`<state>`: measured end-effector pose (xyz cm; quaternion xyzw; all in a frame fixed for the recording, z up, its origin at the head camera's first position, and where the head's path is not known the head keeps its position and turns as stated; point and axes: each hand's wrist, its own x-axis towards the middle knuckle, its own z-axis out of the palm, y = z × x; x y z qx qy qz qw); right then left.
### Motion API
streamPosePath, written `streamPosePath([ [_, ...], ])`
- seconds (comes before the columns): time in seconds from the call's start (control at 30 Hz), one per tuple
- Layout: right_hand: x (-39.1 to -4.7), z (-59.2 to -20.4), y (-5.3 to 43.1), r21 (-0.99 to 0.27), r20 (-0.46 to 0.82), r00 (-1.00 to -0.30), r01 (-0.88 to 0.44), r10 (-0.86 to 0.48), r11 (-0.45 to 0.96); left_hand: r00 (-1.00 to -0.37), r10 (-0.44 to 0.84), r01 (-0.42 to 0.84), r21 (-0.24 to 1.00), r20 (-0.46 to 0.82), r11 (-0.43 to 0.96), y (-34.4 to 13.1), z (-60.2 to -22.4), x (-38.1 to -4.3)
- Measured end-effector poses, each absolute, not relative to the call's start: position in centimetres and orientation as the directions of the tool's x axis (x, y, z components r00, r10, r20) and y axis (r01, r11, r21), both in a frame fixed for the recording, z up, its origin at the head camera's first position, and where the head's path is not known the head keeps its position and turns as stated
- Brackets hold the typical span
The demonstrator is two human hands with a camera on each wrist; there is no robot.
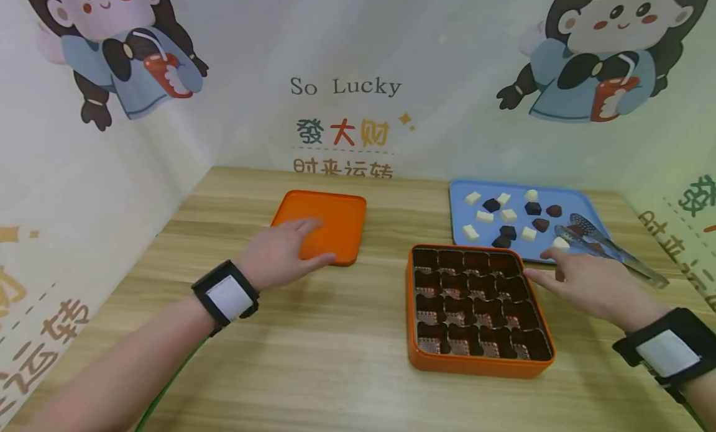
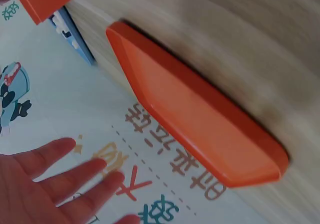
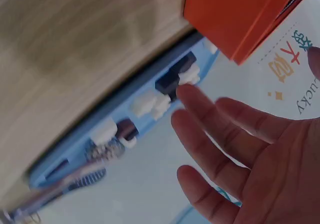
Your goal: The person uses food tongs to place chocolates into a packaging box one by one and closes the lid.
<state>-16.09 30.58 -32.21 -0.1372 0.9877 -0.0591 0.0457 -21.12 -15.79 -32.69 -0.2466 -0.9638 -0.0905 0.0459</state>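
My left hand (image 1: pixel 282 252) is over the near left part of a shallow orange lid (image 1: pixel 335 224), fingers spread and holding nothing. In the left wrist view the lid (image 2: pixel 195 109) lies apart from the straight fingers (image 2: pixel 85 179). My right hand (image 1: pixel 593 286) is at the right side of an orange box (image 1: pixel 475 365), thumb close to its rim. A brown insert with square compartments fills the box, with no pieces in them. The right wrist view shows relaxed fingers (image 3: pixel 215 159) with nothing between them, and the box wall (image 3: pixel 230 14) above.
Behind the box, a blue tray (image 1: pixel 461 217) bears several white and dark chocolate-like pieces. Metal tongs with perforated ends (image 1: pixel 621 248) rest across its right side, handles over the edge. A printed cloth wall (image 1: pixel 436 121) stands behind the wooden table (image 1: pixel 335 345).
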Motion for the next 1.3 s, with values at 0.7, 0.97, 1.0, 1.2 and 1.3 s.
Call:
streamPosePath([
  [0.7,-16.1,-34.5,28.1,-0.594,-0.197,-0.931,-0.137,-0.308,0.793,-0.703,0.601,-0.112,0.894,-0.380,0.434,-5.8,-36.9,-18.4],
  [0.97,-16.1,-34.3,26.3,-0.584,-0.192,-0.927,-0.156,-0.323,0.796,-0.744,0.549,-0.086,0.869,-0.381,0.487,-5.1,-37.4,-17.5],
  [1.0,-16.1,-34.3,26.3,-0.590,-0.185,-0.927,-0.161,-0.327,0.791,-0.747,0.548,-0.082,0.870,-0.377,0.487,-5.2,-37.4,-17.5],
  [1.2,-17.5,-34.4,28.7,-0.444,-0.047,-0.941,-0.282,-0.336,0.851,-0.742,0.561,-0.077,0.879,-0.366,0.471,-5.5,-37.5,-17.4],
  [1.3,-18.8,-34.4,31.0,-0.141,0.066,-0.928,-0.372,-0.366,0.917,-0.743,0.571,-0.062,0.884,-0.350,0.462,-5.6,-37.6,-17.3],
])
